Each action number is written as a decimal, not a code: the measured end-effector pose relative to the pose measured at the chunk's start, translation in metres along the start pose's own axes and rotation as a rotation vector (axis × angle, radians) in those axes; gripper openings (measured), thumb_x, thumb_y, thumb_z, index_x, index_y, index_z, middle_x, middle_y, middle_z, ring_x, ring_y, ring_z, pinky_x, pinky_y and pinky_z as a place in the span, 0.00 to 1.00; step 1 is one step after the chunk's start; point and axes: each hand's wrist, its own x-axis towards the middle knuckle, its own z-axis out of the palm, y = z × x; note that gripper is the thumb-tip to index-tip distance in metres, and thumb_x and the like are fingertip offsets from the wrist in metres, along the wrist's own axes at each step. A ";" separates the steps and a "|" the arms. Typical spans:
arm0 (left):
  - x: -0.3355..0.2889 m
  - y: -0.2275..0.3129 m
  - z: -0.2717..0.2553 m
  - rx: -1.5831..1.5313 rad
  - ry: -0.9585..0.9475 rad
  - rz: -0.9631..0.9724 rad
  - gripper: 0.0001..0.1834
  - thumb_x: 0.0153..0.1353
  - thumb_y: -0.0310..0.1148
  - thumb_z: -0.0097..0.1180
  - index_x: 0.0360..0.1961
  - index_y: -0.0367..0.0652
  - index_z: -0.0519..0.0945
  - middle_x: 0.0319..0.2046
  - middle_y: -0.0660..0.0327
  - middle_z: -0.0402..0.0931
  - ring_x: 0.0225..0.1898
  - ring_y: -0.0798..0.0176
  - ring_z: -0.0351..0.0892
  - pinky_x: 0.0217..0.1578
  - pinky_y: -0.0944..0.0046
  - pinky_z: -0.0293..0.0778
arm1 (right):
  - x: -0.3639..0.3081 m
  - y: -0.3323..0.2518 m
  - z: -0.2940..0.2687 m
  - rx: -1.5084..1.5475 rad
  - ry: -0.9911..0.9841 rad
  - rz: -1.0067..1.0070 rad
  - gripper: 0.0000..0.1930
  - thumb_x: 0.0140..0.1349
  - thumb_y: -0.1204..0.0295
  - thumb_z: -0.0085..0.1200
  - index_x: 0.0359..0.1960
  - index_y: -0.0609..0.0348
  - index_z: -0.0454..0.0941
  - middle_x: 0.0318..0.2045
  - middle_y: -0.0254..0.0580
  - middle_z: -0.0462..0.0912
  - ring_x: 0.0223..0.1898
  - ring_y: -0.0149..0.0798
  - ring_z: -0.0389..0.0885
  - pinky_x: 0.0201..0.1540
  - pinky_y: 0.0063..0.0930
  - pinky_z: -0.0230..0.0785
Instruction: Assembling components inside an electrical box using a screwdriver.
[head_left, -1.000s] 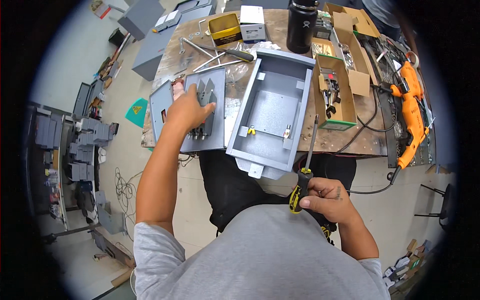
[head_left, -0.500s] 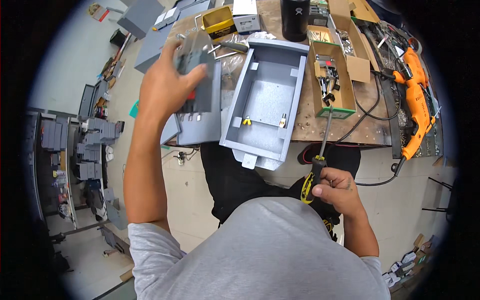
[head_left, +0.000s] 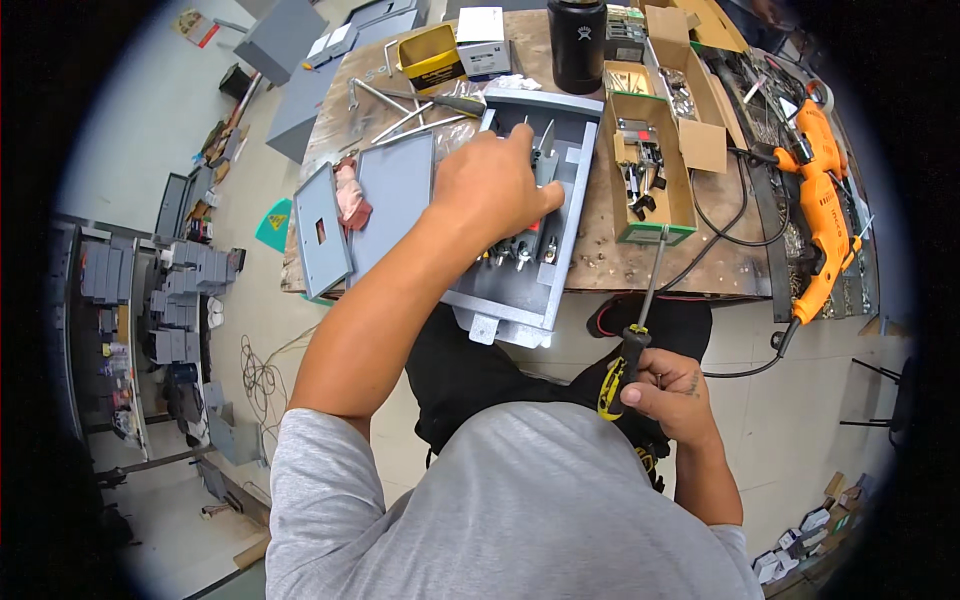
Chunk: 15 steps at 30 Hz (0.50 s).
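left hand [head_left: 495,185] hides most of the grey device [head_left: 545,160] from me. black bottle [head_left: 577,50], table's [head_left: 600,262] far edge: top cut off. metal bits [head_left: 680,95], far right corner: too small.

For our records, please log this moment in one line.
left hand: holding circuit breaker at grey metal enclosure | right hand: holding screwdriver

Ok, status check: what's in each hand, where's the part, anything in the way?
Left hand: gripping grey unit in metal box, seating unclear. Right hand: screwdriver, outside box. Left hand hides much of unit; no obstruction visible.
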 end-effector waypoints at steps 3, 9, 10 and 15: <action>0.002 -0.001 0.014 0.012 -0.029 -0.010 0.38 0.58 0.57 0.64 0.60 0.38 0.76 0.46 0.40 0.83 0.49 0.40 0.85 0.51 0.45 0.81 | -0.002 0.003 0.000 0.024 0.008 -0.008 0.11 0.61 0.72 0.71 0.37 0.65 0.81 0.21 0.18 0.67 0.23 0.16 0.58 0.27 0.17 0.50; 0.007 -0.001 0.031 -0.009 -0.094 -0.049 0.35 0.60 0.56 0.64 0.55 0.35 0.77 0.48 0.38 0.81 0.50 0.39 0.85 0.52 0.45 0.82 | 0.004 -0.002 0.007 0.024 -0.028 0.013 0.11 0.62 0.72 0.71 0.39 0.66 0.82 0.21 0.17 0.67 0.23 0.15 0.59 0.27 0.17 0.50; 0.007 -0.002 0.034 -0.015 -0.093 -0.058 0.36 0.60 0.57 0.64 0.55 0.35 0.77 0.48 0.38 0.81 0.50 0.39 0.85 0.51 0.45 0.82 | 0.004 -0.002 0.005 0.022 -0.032 0.014 0.11 0.62 0.72 0.71 0.39 0.66 0.82 0.21 0.17 0.67 0.23 0.15 0.59 0.27 0.17 0.50; -0.010 -0.004 0.026 -0.082 0.069 -0.020 0.35 0.64 0.60 0.61 0.53 0.36 0.79 0.46 0.39 0.82 0.48 0.37 0.85 0.49 0.44 0.82 | 0.005 -0.003 0.001 -0.013 0.006 0.008 0.15 0.60 0.69 0.69 0.42 0.67 0.83 0.20 0.20 0.70 0.21 0.16 0.61 0.25 0.16 0.51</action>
